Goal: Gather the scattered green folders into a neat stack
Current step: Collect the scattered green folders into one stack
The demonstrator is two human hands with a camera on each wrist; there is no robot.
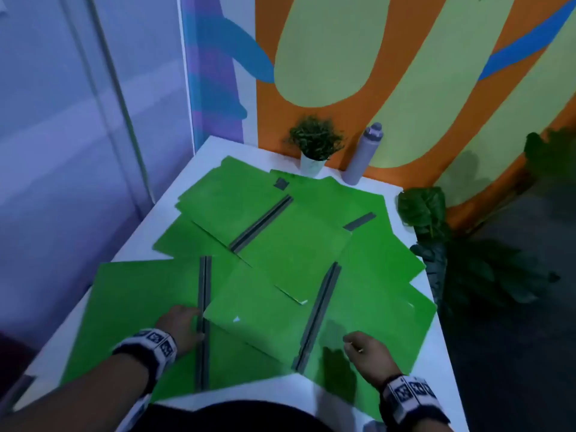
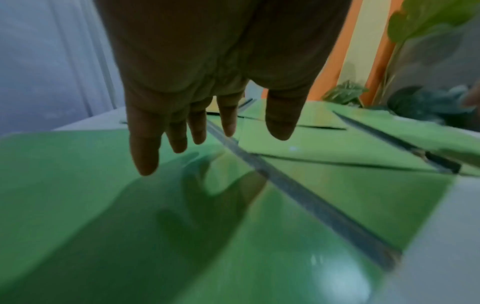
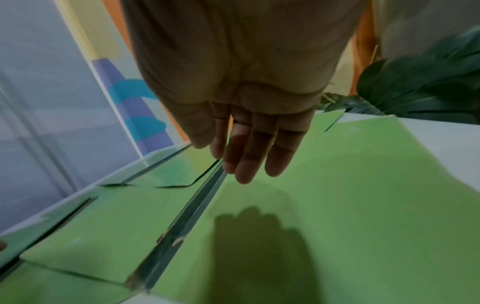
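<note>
Here, green folders (image 1: 290, 244) fanned open and overlapping across the white table (image 1: 208, 148), grey spines up. Left hand (image 1: 182, 325) over the nearest folder (image 1: 137, 307) by its spine, fingers (image 2: 145, 148) straight, holding nothing. Right hand (image 1: 372, 357) above the next folder (image 1: 268, 319), fingers (image 3: 246, 160) loosely straight, empty. Potted plant (image 1: 314, 145) and grey bottle (image 1: 363, 154) at the far edge.

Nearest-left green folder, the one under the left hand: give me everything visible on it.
The nearest-left green folder lies open and flat on the white table, glossy like plastic or coated card, with a grey spine running down its middle. Its near edge sits at the table's front edge. A neighbouring green folder overlaps its right half. The left hand hovers by the spine with fingers straight; its shadow falls on the cover, and contact is unclear.
</note>
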